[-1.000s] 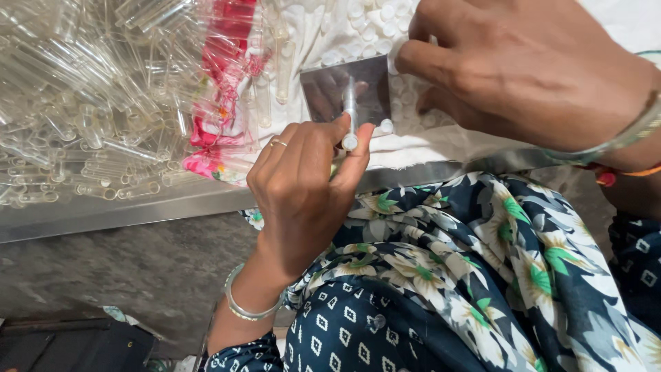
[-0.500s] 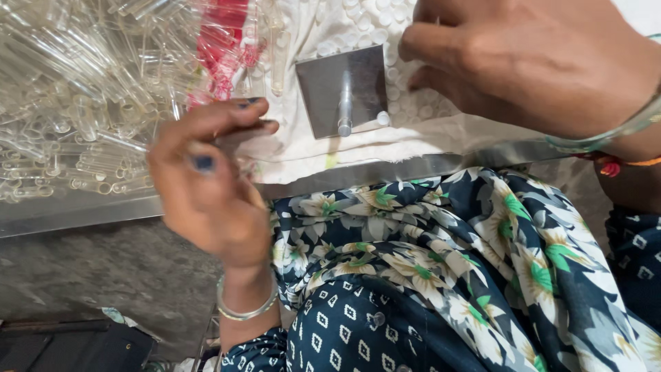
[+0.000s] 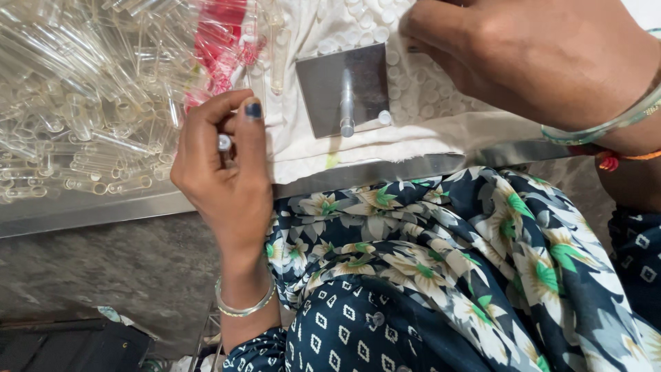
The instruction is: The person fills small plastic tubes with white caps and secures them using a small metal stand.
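Observation:
My left hand (image 3: 224, 176) is curled at the metal table's front edge, pinching a small clear plastic tube (image 3: 224, 142) between thumb and fingers. A square metal plate (image 3: 344, 89) with an upright pin (image 3: 347, 110) lies on a white cloth (image 3: 310, 148) just right of that hand. A small white cap (image 3: 384, 118) sits on the plate beside the pin. My right hand (image 3: 544, 62) rests above and to the right of the plate, on a spread of white caps (image 3: 358, 17), fingers bent; what it holds is hidden.
A big heap of clear plastic tubes (image 3: 82, 96) fills the table's left side, with a red and clear plastic bag (image 3: 217, 48) against it. The steel table edge (image 3: 89, 213) runs across. A floral cloth (image 3: 441, 255) covers my lap below.
My left hand left the pin on the plate, swung left towards the tube heap, and now sits near the table edge with a tube pinched. The right hand barely moved.

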